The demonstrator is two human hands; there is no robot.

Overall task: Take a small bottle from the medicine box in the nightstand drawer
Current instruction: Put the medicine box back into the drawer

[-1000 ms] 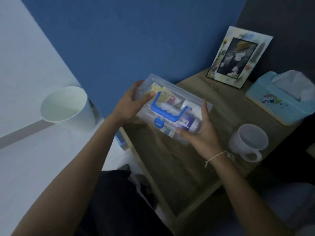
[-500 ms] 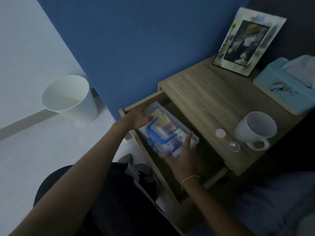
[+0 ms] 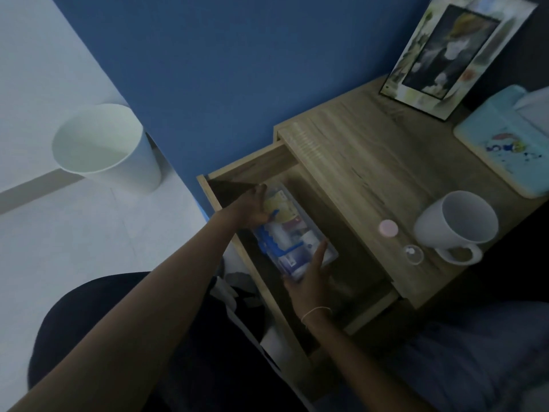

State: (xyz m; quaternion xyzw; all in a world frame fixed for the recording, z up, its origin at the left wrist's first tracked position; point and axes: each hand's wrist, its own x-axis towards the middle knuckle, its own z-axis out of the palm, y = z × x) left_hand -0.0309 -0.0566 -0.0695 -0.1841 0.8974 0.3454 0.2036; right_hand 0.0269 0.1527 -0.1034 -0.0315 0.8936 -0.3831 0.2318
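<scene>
**Both hands on the medicine box inside the open drawer**

The nightstand drawer (image 3: 350, 272) stands pulled out, and the clear plastic medicine box (image 3: 297, 233) lies in it, slanted, with its lid on. Through the lid show a blue handle (image 3: 269, 243), a yellow packet near the left hand's fingers, a pink or maroon packet in the middle, and purple-and-white packs toward the right hand's fingers. Whether one of these is a small bottle I cannot tell; the picture is dim and blurred.

The left hand (image 3: 252, 208) grips the far end of the box, its fingers curled over the edge and lid. The right hand (image 3: 310, 282) holds the near end, fingers spread along the box's side and corner, a thin pale band on the wrist.

To the right of the right hand's fingers, up on the tabletop (image 3: 356, 162), stands a white mug (image 3: 454, 224), empty as far as can be seen, handle toward the viewer. Between the mug and those fingers lie a small pink round cap (image 3: 388, 228) and a small clear round piece (image 3: 413, 253), apart from each other. Farther beyond are a pale blue tissue box (image 3: 505, 144) and a picture frame (image 3: 451, 55) leaning upright.

Far to the left of the left hand's fingers, on the floor by the blue wall, stands a white bin (image 3: 104, 144).
</scene>
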